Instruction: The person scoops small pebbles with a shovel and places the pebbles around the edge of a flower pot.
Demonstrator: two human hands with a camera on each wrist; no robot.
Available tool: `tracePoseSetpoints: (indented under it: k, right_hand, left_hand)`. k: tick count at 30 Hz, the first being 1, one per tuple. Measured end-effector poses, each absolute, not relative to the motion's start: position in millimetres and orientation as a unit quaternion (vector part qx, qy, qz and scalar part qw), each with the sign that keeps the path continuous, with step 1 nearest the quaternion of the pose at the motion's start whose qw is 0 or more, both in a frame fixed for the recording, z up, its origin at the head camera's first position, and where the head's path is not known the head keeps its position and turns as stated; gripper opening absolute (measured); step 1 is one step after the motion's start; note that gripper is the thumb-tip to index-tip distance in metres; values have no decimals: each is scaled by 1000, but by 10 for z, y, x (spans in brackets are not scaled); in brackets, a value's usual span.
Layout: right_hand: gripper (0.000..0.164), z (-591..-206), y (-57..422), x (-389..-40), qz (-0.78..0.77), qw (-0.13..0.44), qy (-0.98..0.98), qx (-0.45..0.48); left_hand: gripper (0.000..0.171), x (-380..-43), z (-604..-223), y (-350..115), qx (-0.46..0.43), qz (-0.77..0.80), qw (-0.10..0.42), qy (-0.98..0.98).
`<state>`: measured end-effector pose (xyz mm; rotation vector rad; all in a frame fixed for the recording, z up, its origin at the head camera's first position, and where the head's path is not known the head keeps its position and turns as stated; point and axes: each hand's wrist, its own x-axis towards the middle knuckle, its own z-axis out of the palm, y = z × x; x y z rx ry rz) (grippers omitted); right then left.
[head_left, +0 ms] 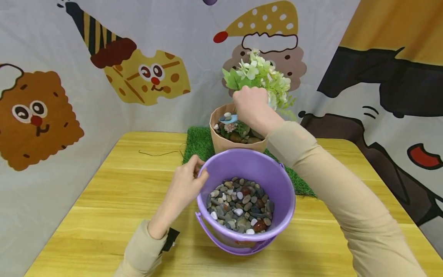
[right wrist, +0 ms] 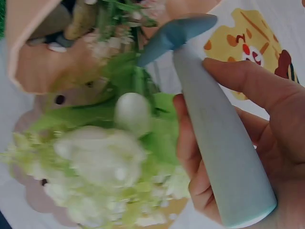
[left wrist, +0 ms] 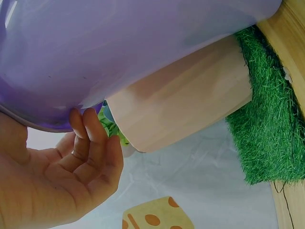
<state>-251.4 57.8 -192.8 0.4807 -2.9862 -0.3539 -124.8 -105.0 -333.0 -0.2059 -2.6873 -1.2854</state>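
Observation:
A purple bucket (head_left: 249, 165) partly filled with grey, white and reddish pebbles (head_left: 240, 206) stands on the wooden table. My left hand (head_left: 187, 179) holds its rim at the left side; in the left wrist view the curled fingers (left wrist: 97, 138) touch the rim. My right hand (head_left: 254, 107) grips the pale handle of a small shovel (right wrist: 219, 129). Its blue blade carries a few pebbles (head_left: 227, 115) over a peach flowerpot (head_left: 225, 144) behind the bucket. White-green flowers (head_left: 261, 75) rise from the pot, which also holds stones and small plants.
Green artificial turf (head_left: 200, 142) lies under the pot. A thin dark wire (head_left: 159, 154) lies on the table (head_left: 138, 184) left of the turf. A cartoon-printed cloth (head_left: 194, 23) hangs behind and at both sides.

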Motion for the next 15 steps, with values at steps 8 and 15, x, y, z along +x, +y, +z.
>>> tracePoseSetpoints:
  k: [8,15]
  right_hand:
    - [25,-1853,357,-2522,-145,52,-976,153]
    - [25,-1810,348,-2536,-141,38,-979,141]
  left_hand:
    - [13,-1238,-3327,-1050,-68,-434,70,-896]
    - [14,-1241,-3329,-1052,-64,-432,68,-897]
